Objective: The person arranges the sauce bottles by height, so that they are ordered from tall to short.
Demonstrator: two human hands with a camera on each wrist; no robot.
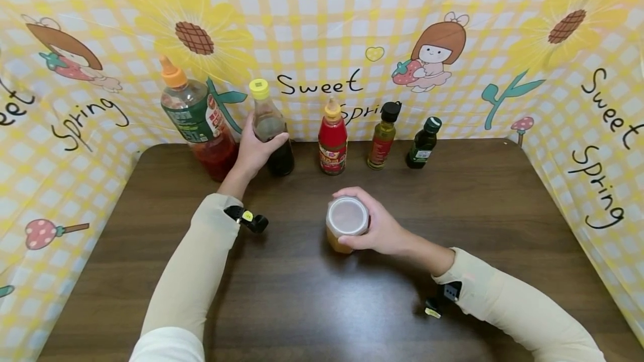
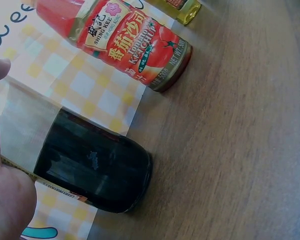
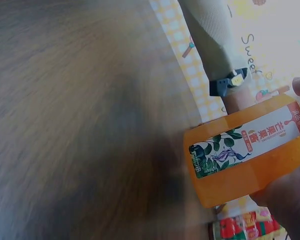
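My left hand grips a tall clear bottle of dark sauce with a yellow cap, at the back of the table. In the left wrist view, thumb and palm lie around the upper part of this sauce bottle, its base at the tabletop. Near the middle of the table, my right hand holds a jar with a pale round lid, fingers and thumb on opposite sides. Orange contents and a white fruit-jam label show on the jar in the right wrist view.
Left of the sauce bottle stands a large red sauce bottle with an orange nozzle. To its right, along the fabric backdrop, are a ketchup bottle, an oil bottle and a small dark green bottle. Brown wooden table underneath.
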